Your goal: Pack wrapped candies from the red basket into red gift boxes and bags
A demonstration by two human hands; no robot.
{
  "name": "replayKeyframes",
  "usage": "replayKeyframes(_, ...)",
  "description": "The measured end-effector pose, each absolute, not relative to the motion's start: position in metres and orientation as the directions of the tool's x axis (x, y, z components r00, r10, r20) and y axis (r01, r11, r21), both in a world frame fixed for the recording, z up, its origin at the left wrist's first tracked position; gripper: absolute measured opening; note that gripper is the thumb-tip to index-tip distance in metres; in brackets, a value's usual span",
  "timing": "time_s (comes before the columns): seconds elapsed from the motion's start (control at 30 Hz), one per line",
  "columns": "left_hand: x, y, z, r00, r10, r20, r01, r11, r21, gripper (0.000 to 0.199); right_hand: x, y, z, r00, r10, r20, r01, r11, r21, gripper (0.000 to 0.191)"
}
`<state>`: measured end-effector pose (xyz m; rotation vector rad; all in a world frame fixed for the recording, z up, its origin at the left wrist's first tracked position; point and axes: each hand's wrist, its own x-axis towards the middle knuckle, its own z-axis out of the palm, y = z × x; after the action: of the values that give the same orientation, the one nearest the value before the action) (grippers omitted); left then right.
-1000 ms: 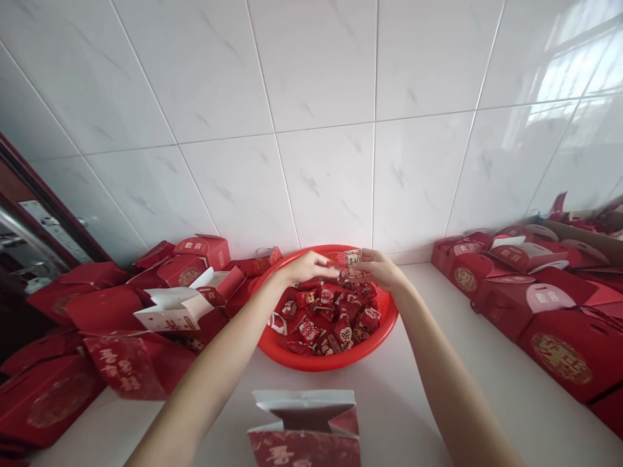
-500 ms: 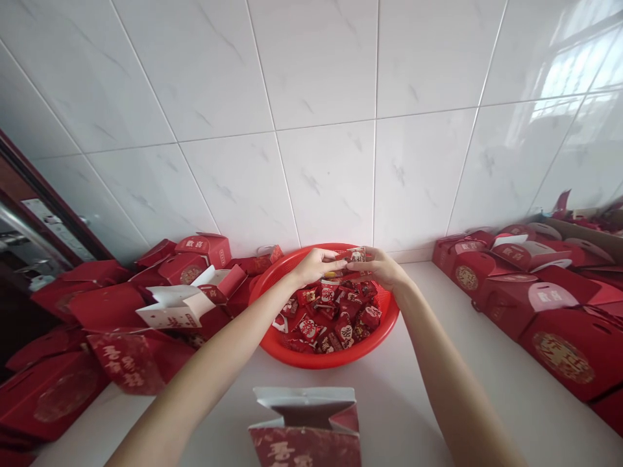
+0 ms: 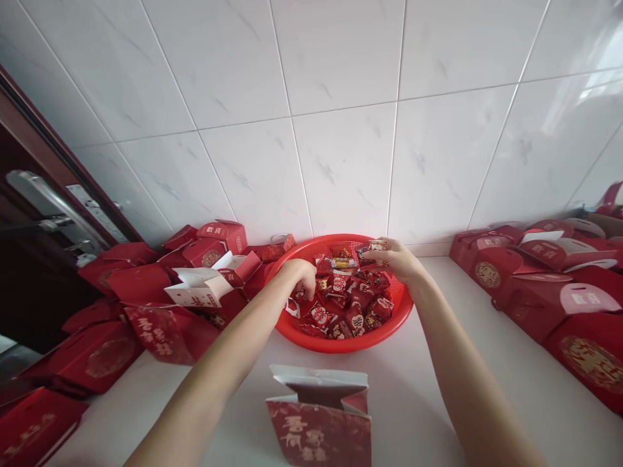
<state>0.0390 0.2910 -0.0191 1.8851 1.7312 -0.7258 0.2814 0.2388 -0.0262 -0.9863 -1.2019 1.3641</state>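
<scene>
Open box, near side of basket, between forearms

Box (image 3: 321, 431): one, upright, mouth's long axis left to right; left hand nearer.
Basket (image 3: 341, 347): one, red, beyond box.
Left hand (image 3: 302, 275): fingers curled down among sweets (image 3: 357, 318); grip hidden, cannot tell.
Right hand (image 3: 399, 261): pinching wrapped piece (image 3: 378, 246), far right of basket.

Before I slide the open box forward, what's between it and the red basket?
Only a narrow, bare strip of white counter lies between the open box and the red basket, as the head view shows.
</scene>
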Motion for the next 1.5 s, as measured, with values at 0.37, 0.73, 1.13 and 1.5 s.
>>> replayKeyframes(0.37, 0.051, 0.288, -0.043, 0.308, 0.490, -0.815, 0.944, -0.265, 0.198, 0.032, 0.278, 0.238, -0.025, -0.180, 0.980, 0.087, -0.263, 0.037, -0.964, 0.026)
replayKeyframes(0.73, 0.085, 0.256, -0.011, 0.498, 0.366, -0.786, 0.860, -0.322, 0.395, 0.037, 0.276, 0.232, -0.019, -0.150, 0.987, 0.058, -0.259, 0.018, -0.966, 0.022)
replayKeyframes(1.13, 0.098, 0.244, -0.024, 0.607, 0.488, -0.627, 0.792, -0.444, 0.420, 0.031, 0.277, 0.234, -0.022, -0.175, 0.981, 0.080, -0.261, 0.032, -0.965, 0.018)
replayKeyframes(1.5, 0.108, 0.230, -0.020, 0.761, 0.503, -0.411, 0.649, -0.598, 0.470, 0.035, 0.275, 0.235, -0.021, -0.153, 0.987, 0.056, -0.269, 0.013, -0.963, 0.022)
